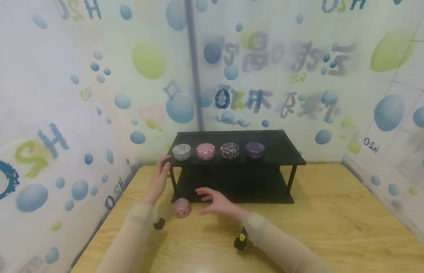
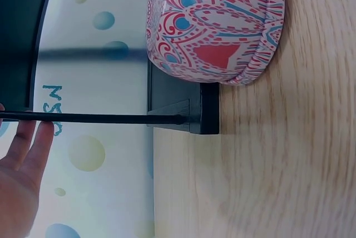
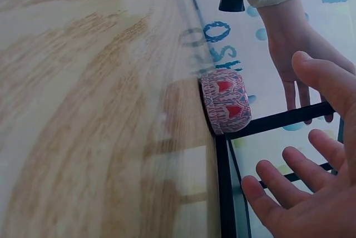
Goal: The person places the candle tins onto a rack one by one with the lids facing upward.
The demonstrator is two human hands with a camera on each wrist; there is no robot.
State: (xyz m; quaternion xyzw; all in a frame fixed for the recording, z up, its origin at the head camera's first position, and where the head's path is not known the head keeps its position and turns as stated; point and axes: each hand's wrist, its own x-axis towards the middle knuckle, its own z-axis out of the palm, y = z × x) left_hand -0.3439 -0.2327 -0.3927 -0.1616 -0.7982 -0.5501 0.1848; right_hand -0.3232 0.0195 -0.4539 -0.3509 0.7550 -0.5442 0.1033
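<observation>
A small round tin (image 1: pixel 182 207) with a red, white and blue pattern sits on the wooden table, in front of the left end of a black two-tier rack (image 1: pixel 232 162). My left hand (image 1: pixel 159 178) is at the rack's upper left front corner. In the left wrist view, its straight fingers (image 2: pixel 34 152) touch the thin black post (image 2: pixel 111 118). Right of the patterned tin, my right hand (image 1: pixel 216 203) hovers before the lower shelf, fingers spread and thumb apart, holding nothing. In the right wrist view, its palm and fingers (image 3: pixel 300 179) show beside the rack, apart from the tin.
Along the top shelf's front stand a silver-grey tin (image 1: pixel 182 152), a pink tin (image 1: pixel 205 151), a dark blue and gold tin (image 1: pixel 230 151) and a purple tin (image 1: pixel 255 150). A printed wall sheet (image 1: pixel 157 91) rises behind the table (image 1: pixel 334 223).
</observation>
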